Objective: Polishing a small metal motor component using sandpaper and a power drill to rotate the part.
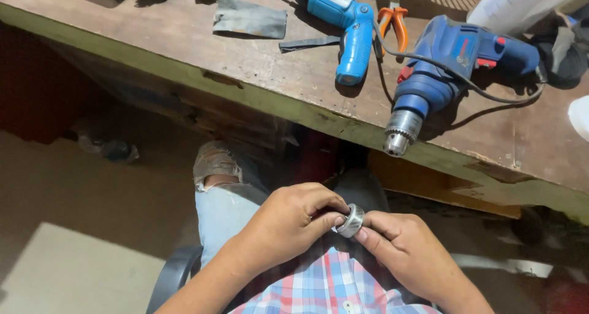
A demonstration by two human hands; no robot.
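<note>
Step in hand: I judge this as close handling of a small silver-grey metal ring with a ribbed outer rim, held up between both hands low in the frame's centre, over the lap.
Left hand: curled, knuckles up, thumb and forefinger pinching the ring's left side; the grip is narrow and closed on the ring.
Right hand: lies lower right of the ring, palm turned down, fingertips pressed to the ring's right edge, so this grip also holds it.
Wrists: both forearms come in from the bottom edge, over a checked red, blue and white shirt.
Next move, as I read it: any turning of the ring calls for one hand to steady while the other lets its pinch slip round.
Desk: worn brown wooden desk across the top of the frame carries a dark blue corded drill, a light blue glue-gun-shaped tool and orange-handled pliers, all well apart from the hands.
</note>
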